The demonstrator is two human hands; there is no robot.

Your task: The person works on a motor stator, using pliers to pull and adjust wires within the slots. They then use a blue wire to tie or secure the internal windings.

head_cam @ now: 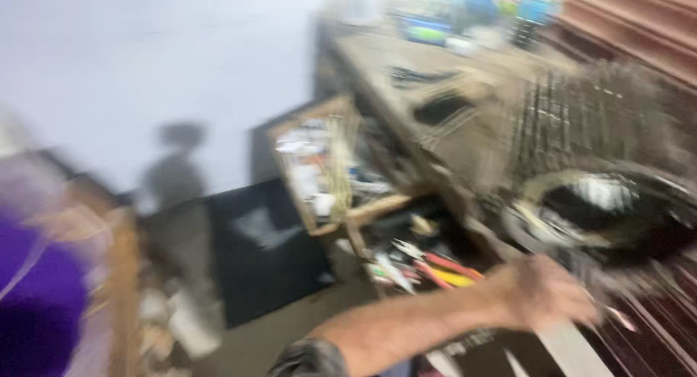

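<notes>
The whole head view is smeared by motion. My right hand (pixel 544 297) reaches to the right from the bottom edge, below a round dark appliance with a metal rim (pixel 617 210). Its fingers look curled around a thin tool with a pinkish tip (pixel 618 317); the blur hides the details of the grip. Just left of the hand lies an open tray of hand tools with red and yellow handles (pixel 439 269). My left hand is out of sight.
A cluttered wooden workbench (pixel 406 72) runs along the right, bearing a wire grille (pixel 573 115). A wooden crate of small parts (pixel 319 166) hangs off its side. A black box (pixel 261 253) stands on the floor. Something purple (pixel 36 311) fills the lower left.
</notes>
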